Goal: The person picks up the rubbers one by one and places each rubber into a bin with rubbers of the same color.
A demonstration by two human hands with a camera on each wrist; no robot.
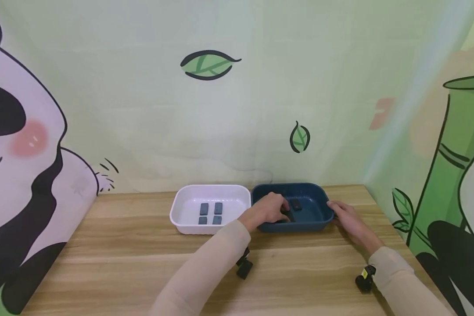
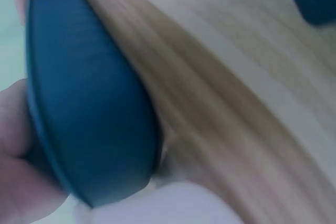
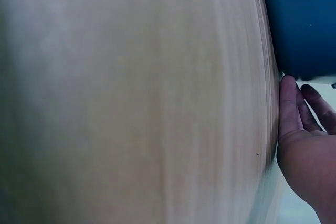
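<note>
My left hand [image 1: 269, 207] reaches over the near rim of a dark blue tray [image 1: 314, 226]. Down inside, its curled fingers pinch a small dark block [image 1: 288, 215], mostly hidden by the hand. Another dark block [image 1: 296, 204] lies on the tray floor just beyond the fingers. At the tray's right end my right hand [image 1: 345, 217] holds the rim, thumb on top and the other fingers low against the outer wall. The right wrist view shows these fingers at the tray's corner [image 3: 302, 30]. The left wrist view shows the tray's outer side [image 2: 94, 103].
A white tray [image 1: 211, 229] stands directly left of the blue one, with several dark grey blocks [image 1: 204, 209] set in two rows. Both trays sit at the back of a wooden table [image 1: 134, 254], close to a printed wall cloth [image 1: 142, 131].
</note>
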